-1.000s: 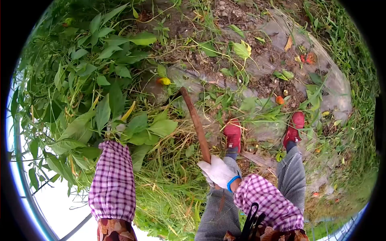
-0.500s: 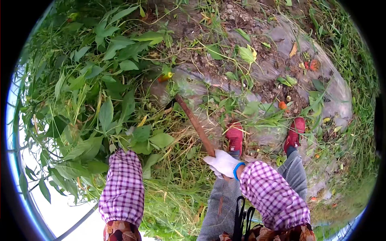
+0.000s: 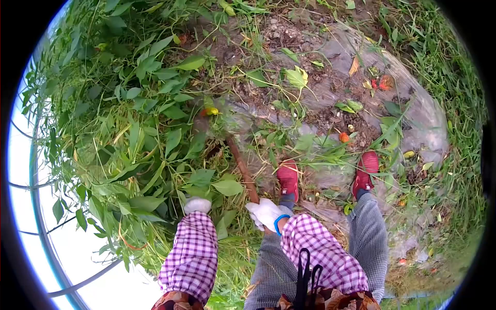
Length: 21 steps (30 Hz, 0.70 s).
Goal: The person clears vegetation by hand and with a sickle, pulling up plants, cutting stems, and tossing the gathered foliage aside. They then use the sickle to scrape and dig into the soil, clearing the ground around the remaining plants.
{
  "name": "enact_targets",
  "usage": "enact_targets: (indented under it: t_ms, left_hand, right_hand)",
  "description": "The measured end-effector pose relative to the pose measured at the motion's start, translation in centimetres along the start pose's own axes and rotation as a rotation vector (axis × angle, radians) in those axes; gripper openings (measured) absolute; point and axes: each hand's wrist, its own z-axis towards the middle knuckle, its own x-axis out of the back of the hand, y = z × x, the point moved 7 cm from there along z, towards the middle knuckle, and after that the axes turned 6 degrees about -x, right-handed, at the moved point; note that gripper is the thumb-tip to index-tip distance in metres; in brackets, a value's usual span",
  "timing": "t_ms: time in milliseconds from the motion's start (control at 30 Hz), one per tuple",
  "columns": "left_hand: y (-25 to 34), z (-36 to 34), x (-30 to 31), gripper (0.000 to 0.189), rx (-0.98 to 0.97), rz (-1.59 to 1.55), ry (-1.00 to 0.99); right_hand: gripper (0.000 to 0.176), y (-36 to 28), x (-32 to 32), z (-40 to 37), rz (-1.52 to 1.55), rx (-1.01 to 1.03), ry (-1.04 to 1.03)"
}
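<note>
My right hand point(image 3: 264, 213), in a white glove with a blue band at the wrist, is closed around the lower end of a brown wooden handle point(image 3: 241, 168). The handle slants up and left into the leaves. Whatever is at its far end is hidden among stems and shadow. To the left, my left hand point(image 3: 198, 205), also white-gloved, looks curled into a fist at the edge of the leafy pepper plants point(image 3: 150, 201). Leaves cover its fingers, so what it grips does not show. A red and yellow pepper point(image 3: 210, 111) lies beyond the handle's far end.
My red shoes point(image 3: 288, 180) stand on plastic film point(image 3: 356, 46) strewn with soil and torn leaves. An orange-red pepper point(image 3: 344, 137) and a split red one point(image 3: 385, 82) lie there. Grass point(image 3: 460, 103) borders the right side. A curved metal frame point(image 3: 39, 206) rises at the far left.
My left hand has moved right and come into sight from behind leaves, closer to my right hand. Nearby leaves shifted right too. The handle stands steeper, still in my right hand. The view shifted slightly.
</note>
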Motion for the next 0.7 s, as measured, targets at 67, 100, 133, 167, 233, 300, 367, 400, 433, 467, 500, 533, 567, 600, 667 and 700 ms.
enact_targets:
  t_ms: [67, 100, 133, 167, 233, 300, 367, 400, 433, 467, 500, 533, 567, 600, 667, 700]
  left_hand:
    - [0.0, -0.1, 0.1, 0.046, 0.007, -0.012, 0.039]
    - [-0.7, 0.2, -0.1, 0.046, 0.004, -0.014, 0.062]
    - [-1.3, 1.0, -0.3, 0.046, -0.008, -0.017, 0.085]
    - [-2.2, 1.8, -0.6, 0.045, -0.022, -0.025, 0.105]
    - [-3.4, 3.2, -1.8, 0.045, -0.023, -0.041, 0.125]
    - [-4.5, 4.1, -4.0, 0.050, 0.015, -0.045, 0.128]
    - [-3.0, 2.7, -2.5, 0.046, 0.036, -0.084, 0.124]
    - [-2.2, 1.6, -1.1, 0.043, 0.050, -0.103, 0.122]
    - [-1.8, 1.0, -0.2, 0.050, 0.115, -0.130, 0.029]
    - [-2.3, 1.5, -1.8, 0.046, 0.093, -0.208, 0.052]
    - [-2.6, 1.8, -3.6, 0.042, 0.062, -0.287, 0.071]
    - [-1.7, 0.9, -2.7, 0.044, 0.071, -0.255, 0.083]
    - [-1.3, 0.4, -1.4, 0.047, 0.062, -0.194, 0.095]
    - [-1.5, 0.5, -1.8, 0.050, 0.046, -0.162, 0.097]
    - [-2.8, 2.1, -3.7, 0.041, 0.036, -0.082, 0.253]
    - [-3.6, 2.2, -4.2, 0.035, 0.016, -0.088, 0.256]
  right_hand:
    - [0.028, -0.4, -0.1, -0.7, -0.047, -0.012, 0.133]
    - [0.029, 0.3, -0.4, -0.2, -0.052, -0.017, 0.145]
    - [0.032, 0.8, 0.0, 0.9, -0.179, 0.027, 0.209]
    - [0.032, 1.8, 0.5, 2.2, -0.180, 0.016, 0.211]
    - [0.036, 2.3, 0.6, 2.9, -0.307, -0.025, 0.222]
    - [0.039, 2.4, 0.8, 3.7, -0.337, -0.050, 0.247]
    - [0.037, 2.2, 0.5, 5.9, -0.466, -0.061, 0.145]
    - [0.034, 1.4, 0.1, 6.0, -0.468, -0.024, 0.158]
    - [0.034, 1.1, -0.1, 4.8, -0.476, -0.027, 0.155]
    - [0.031, 1.0, 0.6, 2.7, -0.400, -0.036, 0.168]
    - [0.030, 0.5, 0.8, 0.1, -0.319, -0.048, 0.188]
    - [0.030, -1.1, -0.2, -1.4, -0.220, -0.054, 0.131]
    - [0.030, -1.3, -0.7, -1.3, -0.209, -0.031, 0.131]
    - [0.029, -0.6, -0.9, -1.4, -0.197, -0.039, 0.109]
    - [0.028, -1.5, -1.9, -2.0, -0.203, -0.100, 0.141]
    - [0.027, -1.2, -2.1, -1.7, -0.222, -0.097, 0.144]
